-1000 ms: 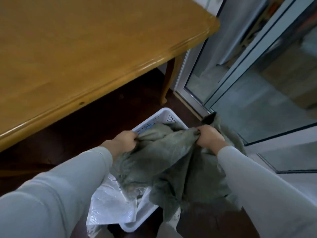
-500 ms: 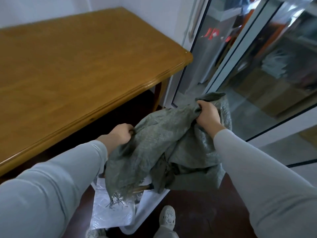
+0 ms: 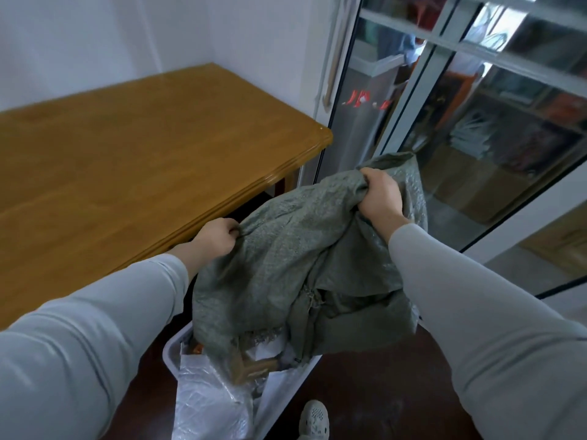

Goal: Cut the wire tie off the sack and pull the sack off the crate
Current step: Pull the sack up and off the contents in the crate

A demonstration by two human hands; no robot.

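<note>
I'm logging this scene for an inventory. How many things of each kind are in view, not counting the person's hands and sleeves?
Green sack: 1
White crate: 1
Clear plastic bag: 1
Wooden table: 1
Shoe: 1
Total: 5

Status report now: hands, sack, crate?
Left hand and right hand both grip sack. Sack raised above white crate. Nothing in the way.

sack (image 3: 286, 249) above crate (image 3: 173, 350), table (image 3: 127, 173) left, glass door (image 3: 476, 122) right
</note>
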